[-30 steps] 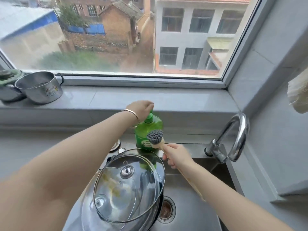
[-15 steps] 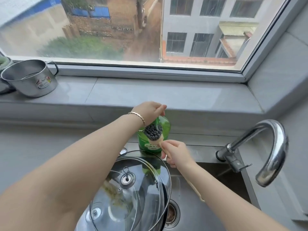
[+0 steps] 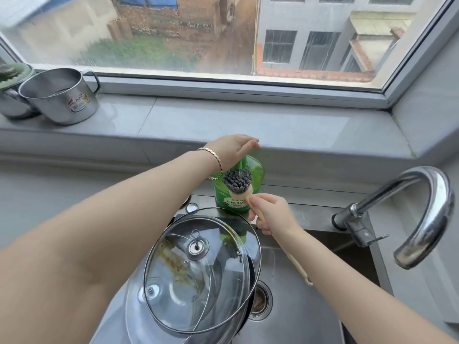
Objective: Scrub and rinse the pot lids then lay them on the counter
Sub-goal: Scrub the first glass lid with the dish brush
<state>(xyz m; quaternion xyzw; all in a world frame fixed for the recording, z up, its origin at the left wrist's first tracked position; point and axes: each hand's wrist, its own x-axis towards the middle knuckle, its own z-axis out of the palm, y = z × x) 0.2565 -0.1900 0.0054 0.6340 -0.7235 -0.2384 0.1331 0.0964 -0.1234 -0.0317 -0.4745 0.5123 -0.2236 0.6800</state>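
Note:
Glass pot lids (image 3: 198, 281) with steel rims lie stacked and tilted in the sink (image 3: 310, 306), the top one smeared with yellowish food residue. Behind them on the sink's back ledge stands a green pump bottle of dish soap (image 3: 257, 175). My left hand (image 3: 231, 147) rests on top of its pump with the fingers stretched out. My right hand (image 3: 270, 214) grips the wooden handle of a dish brush (image 3: 237, 181). Its grey bristle head is held up in front of the bottle, just below my left hand.
A curved steel faucet (image 3: 422, 214) arches over the sink's right side. The drain (image 3: 259, 300) shows beside the lids. On the tiled window sill at the left stand a steel pot (image 3: 59, 95) and another vessel (image 3: 12, 95) behind it.
The brush head has moved up and left until it sits in front of the bottle under the pump. My left hand's fingers have straightened over the pump top. The lids have not moved.

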